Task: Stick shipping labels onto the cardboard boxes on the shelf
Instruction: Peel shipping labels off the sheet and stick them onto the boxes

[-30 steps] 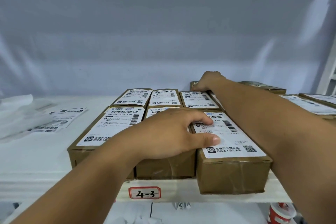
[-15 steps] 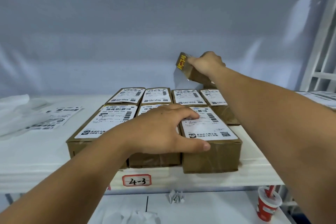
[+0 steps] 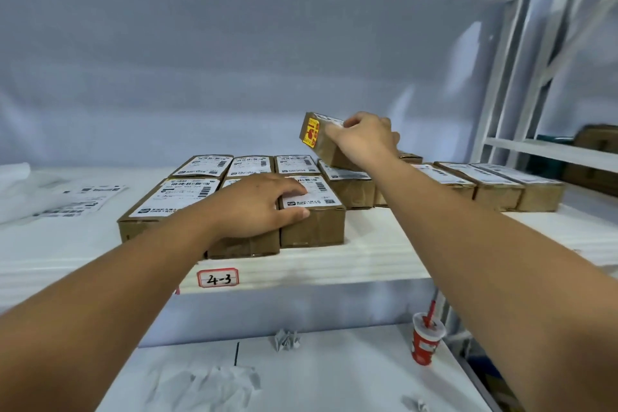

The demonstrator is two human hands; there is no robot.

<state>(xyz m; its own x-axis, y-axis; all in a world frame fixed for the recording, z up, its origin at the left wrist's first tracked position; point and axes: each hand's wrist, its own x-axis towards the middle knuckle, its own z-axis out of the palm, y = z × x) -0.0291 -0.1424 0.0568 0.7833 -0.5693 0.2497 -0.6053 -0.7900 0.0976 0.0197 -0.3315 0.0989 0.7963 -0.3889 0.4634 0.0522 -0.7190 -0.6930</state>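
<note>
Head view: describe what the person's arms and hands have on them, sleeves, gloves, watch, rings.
Nothing is worn. The left forearm and right forearm are bare along all that shows, with no sleeve edge in frame. The left hand and right hand are ungloved; no watch or band at either wrist, and no ring on the fingers in view.

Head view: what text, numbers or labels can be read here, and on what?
"4-3": handwritten, red-bordered tag on the shelf edge.
Too small to read: shipping labels on the boxes.
Blurred: yellow sticker on the lifted box; red cup print.
</note>
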